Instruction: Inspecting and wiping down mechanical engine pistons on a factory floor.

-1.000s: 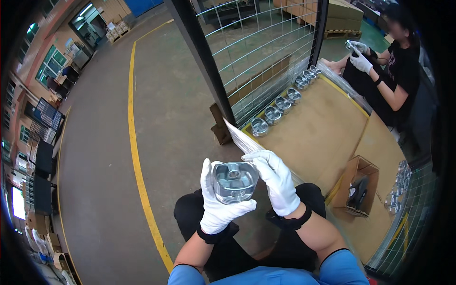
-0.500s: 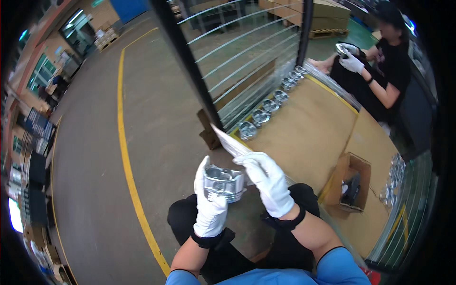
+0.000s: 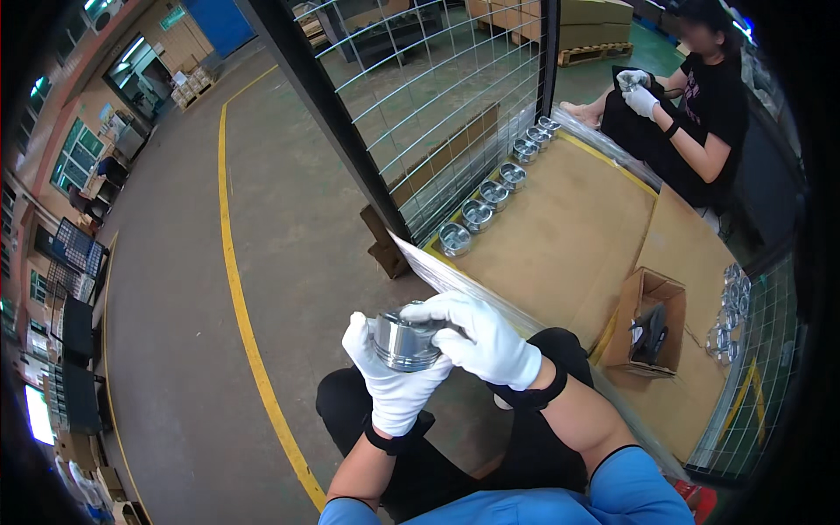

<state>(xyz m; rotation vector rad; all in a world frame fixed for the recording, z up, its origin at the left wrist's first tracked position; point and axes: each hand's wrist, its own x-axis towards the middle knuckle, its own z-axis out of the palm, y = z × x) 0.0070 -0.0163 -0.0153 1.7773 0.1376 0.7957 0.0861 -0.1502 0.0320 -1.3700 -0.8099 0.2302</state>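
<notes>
A shiny metal piston (image 3: pixel 402 341) with ring grooves round its lower edge is held above my lap. My left hand (image 3: pixel 394 385), in a white glove, cups it from the left and below, thumb up along its side. White-gloved too, my right hand (image 3: pixel 477 332) grips it from the right, with bent fingers over its upper rim. Those fingers partly cover the piston's top. Both wrists wear black bands.
Several pistons (image 3: pixel 477 215) line the far-left edge of a cardboard-covered platform (image 3: pixel 569 227), beside a wire mesh panel (image 3: pixel 411 105). More pistons (image 3: pixel 726 315) lie at the right. An open carton (image 3: pixel 647 324) holds dark items. A co-worker (image 3: pixel 700 114) in gloves sits at the far right.
The piston has been turned, its smooth side wall now facing me instead of the recessed side. My right hand has moved left and down onto it. The co-worker's hands have shifted slightly.
</notes>
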